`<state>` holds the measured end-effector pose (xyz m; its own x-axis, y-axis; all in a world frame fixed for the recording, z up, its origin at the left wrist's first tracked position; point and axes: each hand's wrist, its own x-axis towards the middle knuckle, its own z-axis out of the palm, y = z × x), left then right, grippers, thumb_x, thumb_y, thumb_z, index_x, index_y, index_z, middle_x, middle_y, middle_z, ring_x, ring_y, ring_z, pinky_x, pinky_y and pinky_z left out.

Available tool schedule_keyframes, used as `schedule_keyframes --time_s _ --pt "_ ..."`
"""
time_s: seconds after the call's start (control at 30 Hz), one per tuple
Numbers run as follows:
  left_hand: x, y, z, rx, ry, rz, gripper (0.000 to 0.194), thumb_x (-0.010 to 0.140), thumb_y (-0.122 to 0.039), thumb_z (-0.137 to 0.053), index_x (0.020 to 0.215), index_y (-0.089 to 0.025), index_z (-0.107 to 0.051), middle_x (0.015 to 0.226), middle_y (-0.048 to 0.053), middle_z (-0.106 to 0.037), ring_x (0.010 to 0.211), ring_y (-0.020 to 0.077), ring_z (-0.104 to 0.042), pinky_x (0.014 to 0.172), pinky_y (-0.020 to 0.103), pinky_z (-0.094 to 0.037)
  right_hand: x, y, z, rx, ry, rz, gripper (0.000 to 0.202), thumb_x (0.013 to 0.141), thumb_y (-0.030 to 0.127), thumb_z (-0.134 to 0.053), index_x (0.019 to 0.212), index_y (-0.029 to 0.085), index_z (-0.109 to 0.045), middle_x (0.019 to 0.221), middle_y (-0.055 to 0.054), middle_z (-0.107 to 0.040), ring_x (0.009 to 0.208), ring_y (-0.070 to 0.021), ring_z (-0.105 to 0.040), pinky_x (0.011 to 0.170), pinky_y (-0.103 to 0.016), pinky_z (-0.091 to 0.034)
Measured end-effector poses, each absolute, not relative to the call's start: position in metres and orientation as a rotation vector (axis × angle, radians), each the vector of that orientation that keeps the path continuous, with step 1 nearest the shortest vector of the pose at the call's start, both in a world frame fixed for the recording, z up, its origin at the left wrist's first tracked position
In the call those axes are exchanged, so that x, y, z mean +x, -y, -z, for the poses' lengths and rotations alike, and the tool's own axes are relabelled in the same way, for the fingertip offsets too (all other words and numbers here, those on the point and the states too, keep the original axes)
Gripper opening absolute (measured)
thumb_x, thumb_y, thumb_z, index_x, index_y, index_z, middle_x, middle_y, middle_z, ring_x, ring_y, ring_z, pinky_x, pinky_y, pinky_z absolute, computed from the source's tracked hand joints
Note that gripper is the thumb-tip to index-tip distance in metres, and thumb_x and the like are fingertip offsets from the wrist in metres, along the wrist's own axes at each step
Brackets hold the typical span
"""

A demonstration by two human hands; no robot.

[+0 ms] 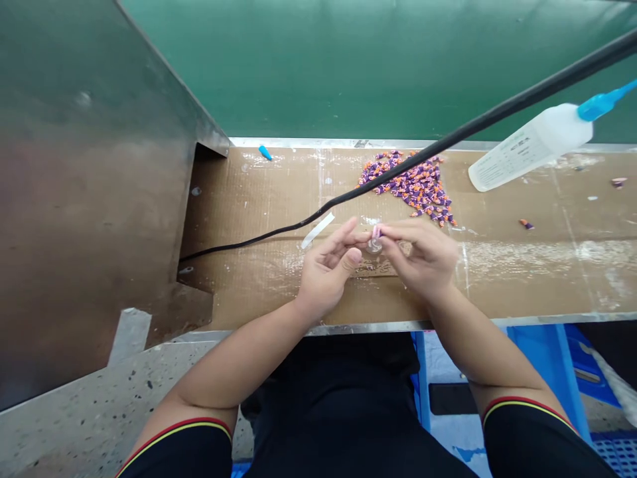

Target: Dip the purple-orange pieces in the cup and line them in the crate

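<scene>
My right hand pinches a small pink and purple figure between thumb and fingertips. Just below that piece shows a small clear round object, partly covered by my fingers; I cannot tell whether it lies on the cardboard or is held. My left hand is beside it on the left, its fingers stretched out and thumb apart, with the fingertips close to the figure. Beyond my hands lies a heap of small purple, orange and pink figures.
A black cable runs across the cardboard-covered bench. On the right lies a white squeeze bottle with a blue nozzle. A blue cap, a white strip and a stray figure lie about. A metal panel stands left.
</scene>
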<state>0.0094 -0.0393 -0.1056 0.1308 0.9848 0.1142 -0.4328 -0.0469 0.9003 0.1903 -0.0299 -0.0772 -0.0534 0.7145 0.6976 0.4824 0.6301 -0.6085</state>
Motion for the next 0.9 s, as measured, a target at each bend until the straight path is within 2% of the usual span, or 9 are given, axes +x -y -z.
schedule_keyframes --time_s 0.07,0.23,0.33,0.43,0.6,0.77,0.83,0.9 --pt "0.004 0.038 0.106 1.002 -0.78 -1.305 0.045 0.09 -0.052 -0.088 0.13 -0.031 -0.081 0.11 0.008 -0.083 0.099 0.0174 -0.078 0.08 0.025 -0.066 0.216 0.031 0.074 -1.148 1.637 -0.266 0.018 0.098 0.02 -0.077 0.112 0.03 -0.08 0.1 -0.001 -0.084 0.088 -0.0191 -0.082 0.078 -0.033 -0.07" --pt "-0.006 0.04 0.101 1.029 -0.874 -1.324 0.034 0.089 -0.052 -0.089 0.112 -0.028 -0.087 0.098 0.008 -0.081 0.084 0.0144 -0.072 0.074 0.024 -0.06 0.308 0.072 0.076 -1.581 1.508 -0.152 0.006 0.091 0.026 -0.074 0.096 0.025 -0.077 0.093 -0.004 -0.079 0.082 -0.0203 -0.077 0.07 -0.033 -0.067" --pt "-0.006 0.04 0.096 1.026 -0.882 -1.345 0.029 0.089 -0.053 -0.088 0.104 -0.028 -0.088 0.092 0.007 -0.079 0.078 0.0133 -0.069 0.065 0.022 -0.055 0.353 0.11 0.082 -1.832 1.667 -0.135 0.009 0.083 0.02 -0.067 0.082 0.026 -0.073 0.085 -0.004 -0.077 0.078 -0.0216 -0.074 0.067 -0.033 -0.064" --pt "-0.002 0.039 0.094 1.052 -0.886 -1.33 0.033 0.086 -0.058 -0.089 0.097 -0.026 -0.088 0.086 0.008 -0.077 0.071 0.0132 -0.064 0.06 0.024 -0.052 0.379 0.147 0.084 -1.943 1.831 -0.053 0.013 0.077 0.016 -0.062 0.075 0.026 -0.069 0.082 -0.004 -0.075 0.079 -0.0229 -0.072 0.072 -0.036 -0.062" --pt "0.003 0.033 0.091 1.035 -0.931 -1.407 0.041 0.074 -0.06 -0.096 0.084 -0.021 -0.086 0.077 0.008 -0.074 0.063 0.0134 -0.06 0.053 0.025 -0.047 0.403 0.21 0.091 -2.067 1.526 0.115 0.012 0.074 0.017 -0.06 0.074 0.027 -0.066 0.08 -0.004 -0.072 0.074 -0.0225 -0.068 0.068 -0.035 -0.06" --pt "0.007 0.026 0.092 1.001 -0.943 -1.477 0.047 0.066 -0.059 -0.1 0.076 -0.016 -0.083 0.074 0.01 -0.074 0.058 0.0128 -0.058 0.049 0.024 -0.044 0.424 0.263 0.127 -2.337 1.059 -0.128 0.007 0.07 0.02 -0.063 0.069 0.027 -0.063 0.083 -0.006 -0.074 0.082 -0.0253 -0.069 0.079 -0.039 -0.062" --pt "0.008 0.025 0.093 0.995 -0.949 -1.478 0.046 0.065 -0.057 -0.101 0.074 -0.016 -0.081 0.074 0.009 -0.074 0.059 0.0131 -0.06 0.049 0.024 -0.045 0.429 0.274 0.149 -2.395 0.957 -0.211 0.009 0.073 0.02 -0.064 0.066 0.026 -0.061 0.076 -0.005 -0.071 0.077 -0.0244 -0.069 0.076 -0.038 -0.062" --pt "0.009 0.025 0.094 1.009 -0.964 -1.467 0.045 0.066 -0.055 -0.1 0.073 -0.015 -0.08 0.074 0.009 -0.074 0.059 0.0126 -0.06 0.048 0.023 -0.046 0.432 0.28 0.172 -2.418 0.891 -0.314 0.018 0.081 0.022 -0.066 0.064 0.024 -0.059 0.068 -0.003 -0.068 0.068 -0.0217 -0.069 0.068 -0.035 -0.061"
